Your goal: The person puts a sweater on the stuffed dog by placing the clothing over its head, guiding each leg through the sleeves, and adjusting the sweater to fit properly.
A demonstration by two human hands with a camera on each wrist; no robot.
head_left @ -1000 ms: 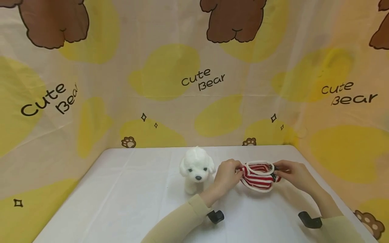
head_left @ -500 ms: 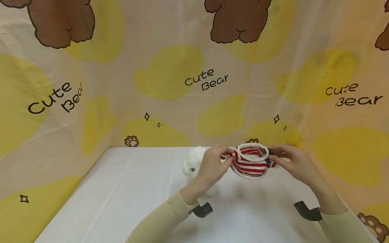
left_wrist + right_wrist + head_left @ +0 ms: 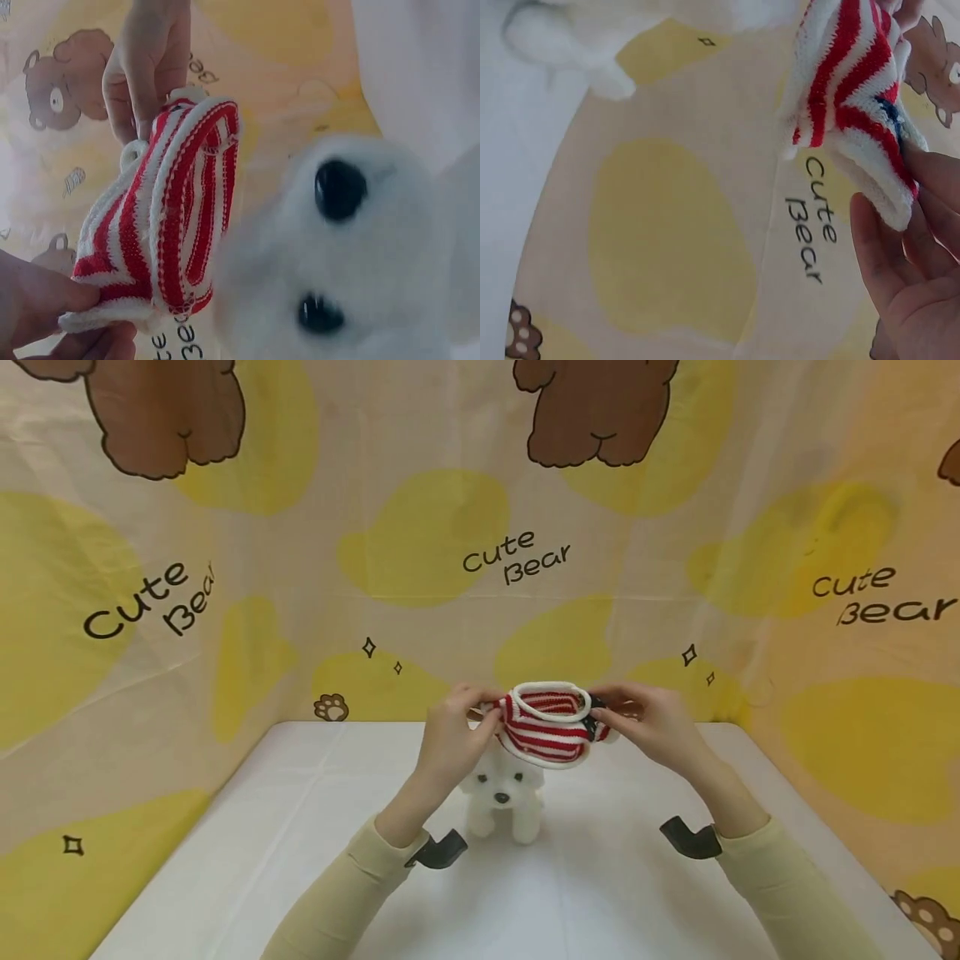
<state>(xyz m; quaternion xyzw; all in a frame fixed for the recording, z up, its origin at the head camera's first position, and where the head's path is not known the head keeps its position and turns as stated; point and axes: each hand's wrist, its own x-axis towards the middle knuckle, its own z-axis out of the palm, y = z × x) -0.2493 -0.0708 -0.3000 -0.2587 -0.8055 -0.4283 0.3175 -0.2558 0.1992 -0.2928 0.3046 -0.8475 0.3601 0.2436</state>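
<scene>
A small red-and-white striped knit sweater [image 3: 546, 739] hangs in the air, stretched between both hands with its white-rimmed opening facing up. My left hand [image 3: 453, 735] pinches one side of it, at a sleeve [image 3: 120, 304]. On the other side, beside a dark patch, my right hand [image 3: 660, 727] pinches the other sleeve [image 3: 881, 172]. Right behind and below the sweater stands a white plush dog [image 3: 502, 802], facing me. The top of its head is hidden by the sweater in the head view. Its black eyes [image 3: 340, 190] show close by in the left wrist view.
The dog stands on a white-covered table [image 3: 337, 827]. A fabric backdrop [image 3: 420, 543] with bears, yellow patches and lettering rises behind the table and on both sides. Black wrist mounts [image 3: 442, 850] sit at both sleeve cuffs.
Both hands have lifted the sweater off the right part of the table and carried it left, up to the dog's head. The dog stays standing, first uncovered, now partly hidden behind the sweater.
</scene>
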